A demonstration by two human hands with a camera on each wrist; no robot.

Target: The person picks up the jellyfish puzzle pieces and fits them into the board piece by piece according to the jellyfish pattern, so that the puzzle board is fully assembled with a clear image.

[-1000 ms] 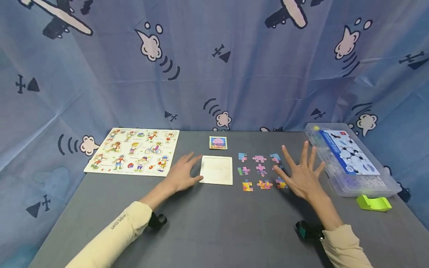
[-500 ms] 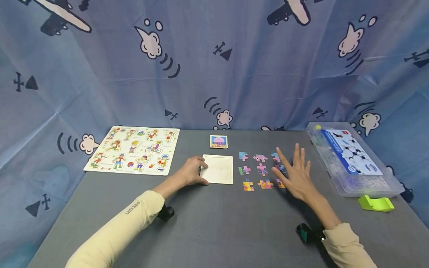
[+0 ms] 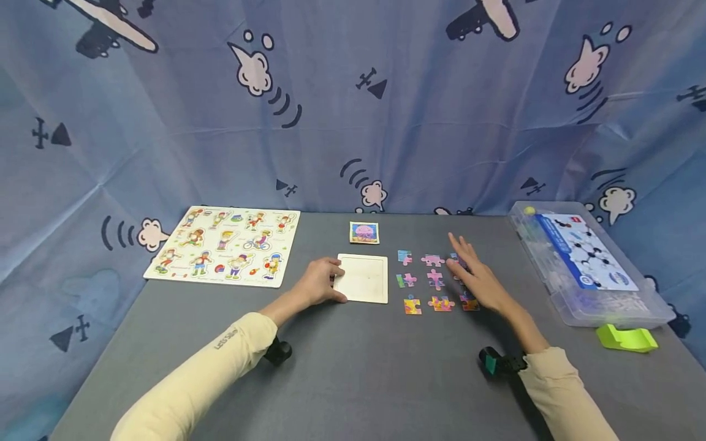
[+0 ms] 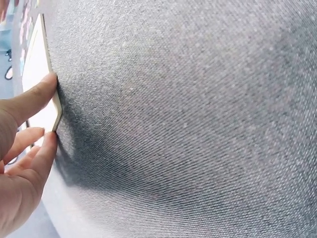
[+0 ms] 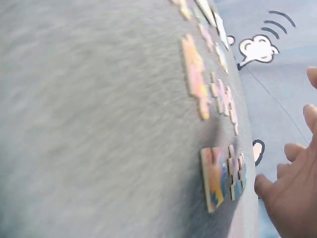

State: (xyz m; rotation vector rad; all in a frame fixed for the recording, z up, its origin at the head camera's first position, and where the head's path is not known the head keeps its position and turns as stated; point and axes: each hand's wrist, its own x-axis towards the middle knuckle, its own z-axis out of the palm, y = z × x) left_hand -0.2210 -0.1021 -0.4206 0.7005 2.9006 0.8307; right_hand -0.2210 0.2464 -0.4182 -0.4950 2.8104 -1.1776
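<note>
My left hand point(image 3: 317, 283) holds the left side of a pale square puzzle tray point(image 3: 365, 278), thumb near its lower corner and fingers near the upper one. The left wrist view shows fingertips point(image 4: 48, 139) on the edge of the tray point(image 4: 42, 74), which lies close to the cloth. Over the right column of jigsaw pieces point(image 3: 435, 280) hovers my right hand point(image 3: 481, 283), fingers extended and holding nothing; it partly hides that column. In the right wrist view it is apart from the jigsaw pieces point(image 5: 195, 77), which lie separate in rows.
A small square jellyfish picture point(image 3: 364, 233) lies behind the tray. At left is a large board with printed children point(image 3: 226, 248). A clear plastic case point(image 3: 601, 309) stands at right, with a green plastic piece point(image 3: 627, 339) before it. A patterned curtain point(image 3: 325, 110) hangs behind.
My left hand has moved right onto the tray's left edge, its fingers closing in. My right hand has shifted left over the right column of pieces, with its fingers closer together.
</note>
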